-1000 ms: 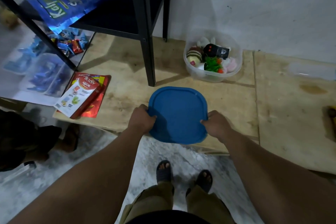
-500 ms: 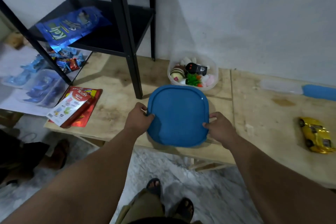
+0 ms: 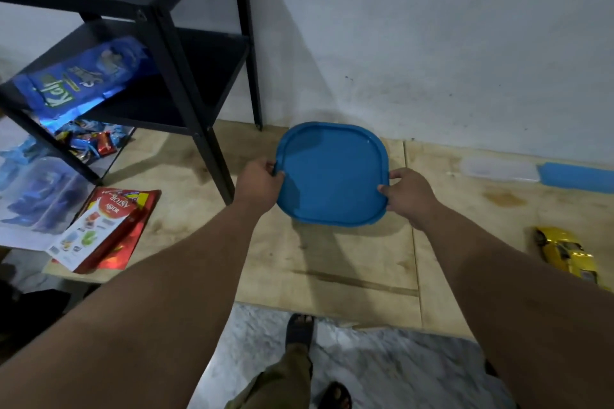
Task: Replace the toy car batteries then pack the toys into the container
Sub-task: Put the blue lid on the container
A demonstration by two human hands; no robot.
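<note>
Lid (image 3: 332,173), gripped at its sides by left hand (image 3: 260,181) and right hand (image 3: 407,196), had moved toward the table's back edge, hiding the container; closing seemed next.

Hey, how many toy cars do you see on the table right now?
1. A yellow toy car lies on the wooden table at the right edge. The blue lid held in both hands may hide more toys behind it.

1 head cam, looking fwd and steeply down over wooden table (image 3: 332,262), close range.
</note>
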